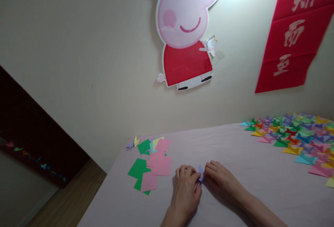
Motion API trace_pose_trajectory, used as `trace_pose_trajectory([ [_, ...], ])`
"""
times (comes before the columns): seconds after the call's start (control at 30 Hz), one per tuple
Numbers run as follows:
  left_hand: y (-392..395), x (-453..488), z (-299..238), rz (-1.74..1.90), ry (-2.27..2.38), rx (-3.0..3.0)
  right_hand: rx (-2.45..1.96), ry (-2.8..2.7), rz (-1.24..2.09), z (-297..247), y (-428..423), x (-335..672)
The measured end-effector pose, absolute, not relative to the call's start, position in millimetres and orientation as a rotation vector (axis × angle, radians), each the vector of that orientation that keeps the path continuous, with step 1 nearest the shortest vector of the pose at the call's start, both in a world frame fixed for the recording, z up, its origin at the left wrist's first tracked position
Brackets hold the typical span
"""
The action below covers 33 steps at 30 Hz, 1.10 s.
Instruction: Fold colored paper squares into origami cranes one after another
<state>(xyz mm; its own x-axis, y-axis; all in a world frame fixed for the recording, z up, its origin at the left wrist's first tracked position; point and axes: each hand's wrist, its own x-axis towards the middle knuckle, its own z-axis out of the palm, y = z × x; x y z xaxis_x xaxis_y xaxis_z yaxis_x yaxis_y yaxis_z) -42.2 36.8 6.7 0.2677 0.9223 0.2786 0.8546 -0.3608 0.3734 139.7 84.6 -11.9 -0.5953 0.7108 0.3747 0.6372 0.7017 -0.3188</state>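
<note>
A small piece of folded purple paper (200,170) is between my two hands, low over the pink-covered table (224,143). My left hand (185,187) pinches its left side, thumb and forefinger close together. From the right, my right hand (219,176) has its fingers curled against the other side of the paper. The fingers partly hide the paper, so its full folded shape does not show. Left of my left hand lie loose square sheets, among them a pink sheet (161,165) and a green sheet (138,167).
Rows of colourful folded paper figures (294,134) cover the table's far right. A yellow folded figure (136,141) stands by the far left corner. Behind the table is a wall with a cartoon pig cutout (186,60) and a red banner (289,39).
</note>
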Motion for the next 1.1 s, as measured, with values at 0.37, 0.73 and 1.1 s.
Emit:
trace_pose_trajectory([
  [0.37,53,-33,9,0.626,1.712,2.532,-1.015,-2.316,0.469,-8,86,150],
  [0.73,62,-25,-1,0.653,1.678,2.535,-1.118,-2.245,0.627,-10,94,155],
  [1.1,65,-26,-4,0.723,1.667,2.462,-1.241,-2.212,0.819,-9,105,152],
])
